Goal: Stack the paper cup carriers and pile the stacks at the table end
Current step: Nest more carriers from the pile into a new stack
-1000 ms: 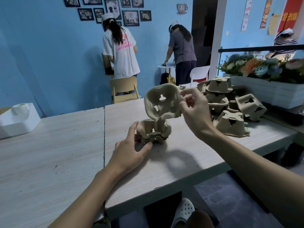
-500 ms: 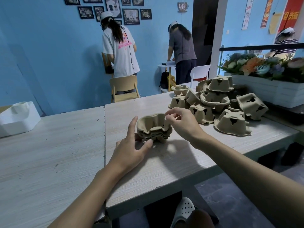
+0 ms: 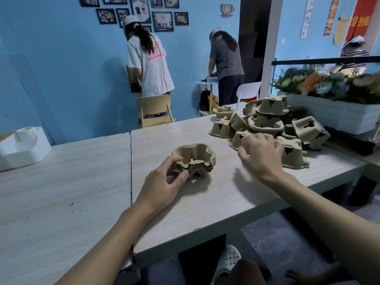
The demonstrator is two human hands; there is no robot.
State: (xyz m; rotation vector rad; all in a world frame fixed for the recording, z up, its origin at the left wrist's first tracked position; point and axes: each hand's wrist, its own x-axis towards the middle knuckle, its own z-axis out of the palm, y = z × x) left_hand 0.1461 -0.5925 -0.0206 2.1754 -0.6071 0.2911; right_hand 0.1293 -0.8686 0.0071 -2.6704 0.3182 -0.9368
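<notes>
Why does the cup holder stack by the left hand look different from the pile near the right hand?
The stack is neat: carriers nested together, openings up. The pile is a loose jumble, mostly upside down or tipped. The stack sits alone mid-table with the left hand pinching its edge; the pile sits toward the table end, where the right hand reaches. Both are the same tan molded paper.

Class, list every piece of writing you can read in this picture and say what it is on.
"Coffee": cup-shaped wall sign.
Red banner: yellow characters, too cut off to read.
Hanging posters: print too small.
White T-shirt: pink print, blurred.
Framed pictures: lettering too small.
Carriers: none.
</notes>
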